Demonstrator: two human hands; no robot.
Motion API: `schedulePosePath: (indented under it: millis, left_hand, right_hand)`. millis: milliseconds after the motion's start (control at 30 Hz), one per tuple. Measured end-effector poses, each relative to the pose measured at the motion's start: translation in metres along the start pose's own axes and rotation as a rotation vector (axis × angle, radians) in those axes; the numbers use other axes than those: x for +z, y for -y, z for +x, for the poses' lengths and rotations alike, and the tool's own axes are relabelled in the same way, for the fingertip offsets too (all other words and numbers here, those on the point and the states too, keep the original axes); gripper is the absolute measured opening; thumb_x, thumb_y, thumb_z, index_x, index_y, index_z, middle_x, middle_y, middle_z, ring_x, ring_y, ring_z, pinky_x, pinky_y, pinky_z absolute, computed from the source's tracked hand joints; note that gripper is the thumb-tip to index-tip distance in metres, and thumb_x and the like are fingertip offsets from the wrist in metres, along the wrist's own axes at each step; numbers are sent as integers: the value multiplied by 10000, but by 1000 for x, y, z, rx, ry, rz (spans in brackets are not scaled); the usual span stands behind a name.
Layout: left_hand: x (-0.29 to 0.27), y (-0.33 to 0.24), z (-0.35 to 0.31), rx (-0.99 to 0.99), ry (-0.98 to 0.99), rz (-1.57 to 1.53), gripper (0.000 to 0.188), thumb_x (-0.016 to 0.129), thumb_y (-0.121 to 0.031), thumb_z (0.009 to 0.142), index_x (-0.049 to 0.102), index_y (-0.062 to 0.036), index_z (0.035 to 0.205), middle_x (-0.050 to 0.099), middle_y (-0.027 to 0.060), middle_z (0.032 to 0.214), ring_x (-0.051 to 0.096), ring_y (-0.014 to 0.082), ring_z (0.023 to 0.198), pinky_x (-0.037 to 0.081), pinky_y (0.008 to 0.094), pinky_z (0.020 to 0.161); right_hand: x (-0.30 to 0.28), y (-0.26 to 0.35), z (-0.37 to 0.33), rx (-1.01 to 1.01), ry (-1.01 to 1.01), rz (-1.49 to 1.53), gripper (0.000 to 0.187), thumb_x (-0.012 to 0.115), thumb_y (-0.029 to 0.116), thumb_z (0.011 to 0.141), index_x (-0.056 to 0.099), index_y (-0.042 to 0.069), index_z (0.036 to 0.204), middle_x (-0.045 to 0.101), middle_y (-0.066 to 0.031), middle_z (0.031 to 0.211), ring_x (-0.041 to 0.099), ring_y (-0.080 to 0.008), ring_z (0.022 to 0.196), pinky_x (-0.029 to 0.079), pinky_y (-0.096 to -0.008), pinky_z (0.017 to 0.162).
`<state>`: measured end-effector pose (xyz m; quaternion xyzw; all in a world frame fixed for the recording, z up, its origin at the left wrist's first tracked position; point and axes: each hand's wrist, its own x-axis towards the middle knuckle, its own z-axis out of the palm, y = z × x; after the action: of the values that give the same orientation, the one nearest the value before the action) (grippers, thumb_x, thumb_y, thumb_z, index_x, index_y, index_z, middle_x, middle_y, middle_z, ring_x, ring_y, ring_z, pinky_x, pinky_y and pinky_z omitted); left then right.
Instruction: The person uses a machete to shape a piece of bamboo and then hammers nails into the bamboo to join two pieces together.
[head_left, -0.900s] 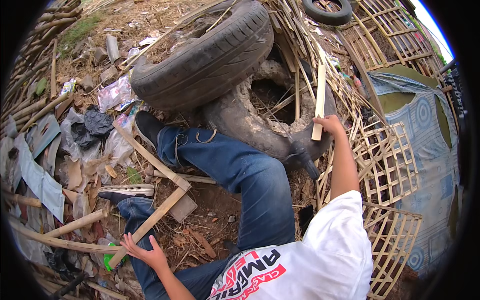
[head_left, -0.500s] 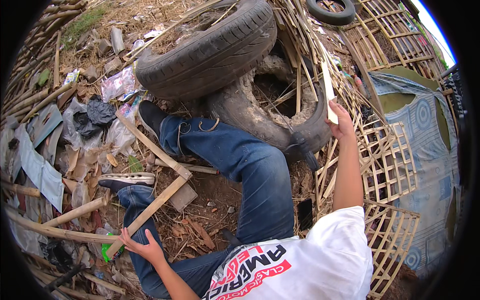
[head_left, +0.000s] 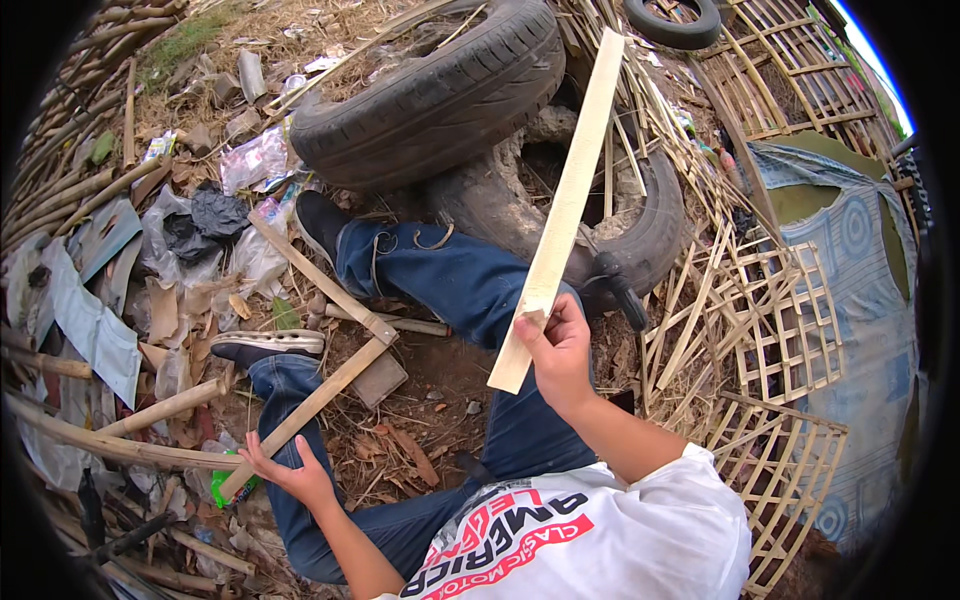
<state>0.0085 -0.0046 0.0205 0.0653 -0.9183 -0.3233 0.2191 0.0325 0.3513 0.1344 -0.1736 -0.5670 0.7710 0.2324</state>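
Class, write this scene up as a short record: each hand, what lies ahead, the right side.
Right hand: grips a pale flat strip
Left hand: open, at the lower end of an angled wooden frame
Ahead: a large tyre tilted over a lower tyre
Right side: lattice panels beside a blue patterned cloth

Tyres [head_left: 430,115] lie beyond the wooden strip [head_left: 563,215] — lattice panels [head_left: 790,320] right, bags [head_left: 218,212] left.

right fingers [head_left: 570,317] partly hidden by pale strip [head_left: 566,200], small tire [head_left: 676,37] cropped
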Motion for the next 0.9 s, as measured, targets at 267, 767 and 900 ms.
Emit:
schedulePosePath:
  millis: [267,767,900]
  left_hand:
    - [-64,-55,41,165,-108,-254,607,618,-37,843,373,-37,1398,365,180,1495,236,353,1457,163,465,1189]
    - [-109,-69,84,437,1356,416,424,839,-262,641,717,-96,1012,683,125,1061,572,277,1178,352,489,1085]
    - [-89,-72,99,264,1733,405,409,799,-368,716,728,-43,953,716,151,848,696,290,850,514,400,805]
  right_hand:
    - [50,-4,-6,336,782,-211,235,753,70,846,547,29,952,656,-21,879,609,-57,817,479,-232,717]
    - [19,46,36,435,1721,-717,217,783,188,807,651,57,920,707,-68,766,668,-200,675,494,-326,626]
    - [12,68,55,431,1741,-904,223,802,198,782,668,59,894,710,-73,763,676,-207,684,502,-324,622]
